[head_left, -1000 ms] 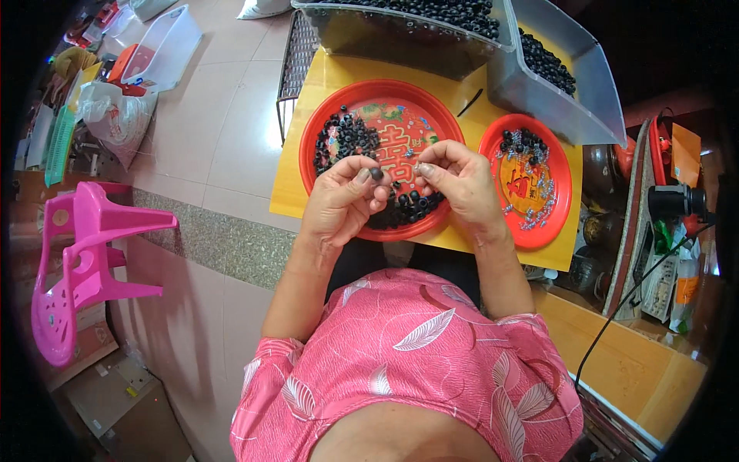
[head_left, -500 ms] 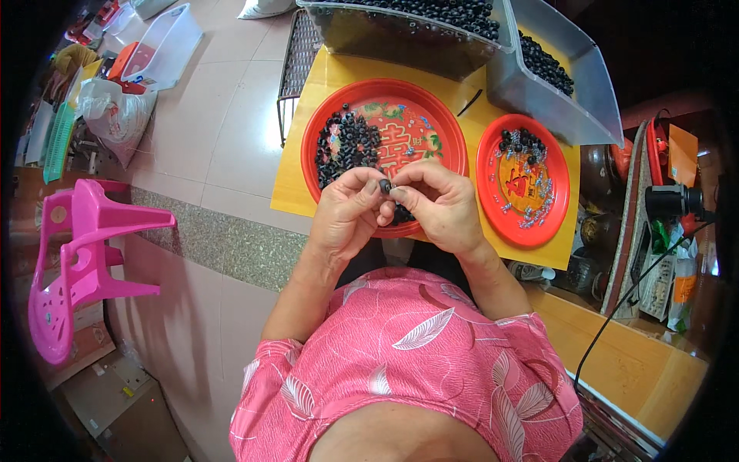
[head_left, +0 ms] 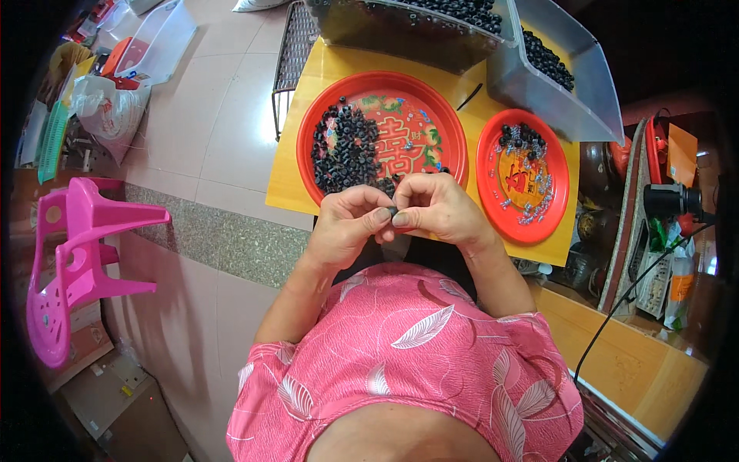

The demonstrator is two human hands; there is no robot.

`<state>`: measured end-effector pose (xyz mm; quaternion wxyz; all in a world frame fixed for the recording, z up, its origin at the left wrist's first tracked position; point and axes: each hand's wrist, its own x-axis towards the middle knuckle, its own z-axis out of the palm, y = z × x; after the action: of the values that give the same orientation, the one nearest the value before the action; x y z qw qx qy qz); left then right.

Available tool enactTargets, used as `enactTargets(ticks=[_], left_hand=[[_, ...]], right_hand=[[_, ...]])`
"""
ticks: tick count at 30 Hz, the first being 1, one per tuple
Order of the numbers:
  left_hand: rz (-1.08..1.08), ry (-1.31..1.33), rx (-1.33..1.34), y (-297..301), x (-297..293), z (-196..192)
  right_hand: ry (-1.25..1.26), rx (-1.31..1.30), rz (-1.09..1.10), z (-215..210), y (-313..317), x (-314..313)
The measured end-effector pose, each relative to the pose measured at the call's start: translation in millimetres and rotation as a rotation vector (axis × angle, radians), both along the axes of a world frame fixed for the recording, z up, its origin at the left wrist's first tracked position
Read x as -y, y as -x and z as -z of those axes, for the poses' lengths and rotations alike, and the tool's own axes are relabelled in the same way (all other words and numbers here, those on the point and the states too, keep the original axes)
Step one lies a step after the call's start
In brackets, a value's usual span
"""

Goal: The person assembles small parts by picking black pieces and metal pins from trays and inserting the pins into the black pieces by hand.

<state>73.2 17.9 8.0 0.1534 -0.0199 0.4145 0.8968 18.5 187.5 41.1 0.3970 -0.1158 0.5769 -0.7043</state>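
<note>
My left hand (head_left: pixel 348 225) and my right hand (head_left: pixel 436 209) meet fingertip to fingertip at the near rim of a large red plate (head_left: pixel 450 127). Together they pinch one small black round piece (head_left: pixel 392 210). A heap of the same black pieces (head_left: pixel 345 150) covers the plate's left half. To the right, a smaller red plate (head_left: pixel 559 165) holds a few black pieces (head_left: pixel 521 138) and some pale bits. Both plates rest on a yellow table (head_left: pixel 292 165).
Two clear plastic bins (head_left: pixel 573 100) of black pieces stand at the table's far edge. A pink plastic chair (head_left: pixel 73 262) lies tipped on the floor at left. Bags and a clear box (head_left: pixel 158 38) sit at upper left. A cluttered shelf and a black cable (head_left: pixel 639 285) are at right.
Both hands have drawn back from over the big plate toward my body, closing together on the small black piece.
</note>
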Motion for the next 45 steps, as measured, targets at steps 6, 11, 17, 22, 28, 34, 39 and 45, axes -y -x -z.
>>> enactTargets(ticks=[6, 11, 17, 22, 28, 34, 39, 45], left_hand=[[-0.080, -0.022, -0.019, 2, 6, 4], [-0.234, -0.238, 0.005, 4, 22, 9], [-0.273, -0.252, 0.072, 5, 30, 8], [-0.256, -0.263, 0.042, 5, 32, 13], [-0.254, -0.255, 0.002, 3, 29, 17], [-0.239, -0.199, -0.012, 5, 17, 8], [-0.235, -0.178, -0.009, 5, 11, 5], [-0.196, -0.157, -0.031, 4, 6, 7]], right_hand=[[-0.141, -0.128, 0.012, 2, 1, 7], [-0.501, -0.759, 0.149, 5, 23, 11], [-0.707, -1.200, 0.060, 26, 32, 32], [-0.823, -1.205, -0.005, 31, 33, 36], [-0.192, -0.228, 0.146, 9, 29, 24], [0.112, 0.104, 0.230, 8, 21, 10], [0.098, 0.045, 0.274, 4, 11, 7], [0.098, 0.013, 0.300, 4, 6, 3]])
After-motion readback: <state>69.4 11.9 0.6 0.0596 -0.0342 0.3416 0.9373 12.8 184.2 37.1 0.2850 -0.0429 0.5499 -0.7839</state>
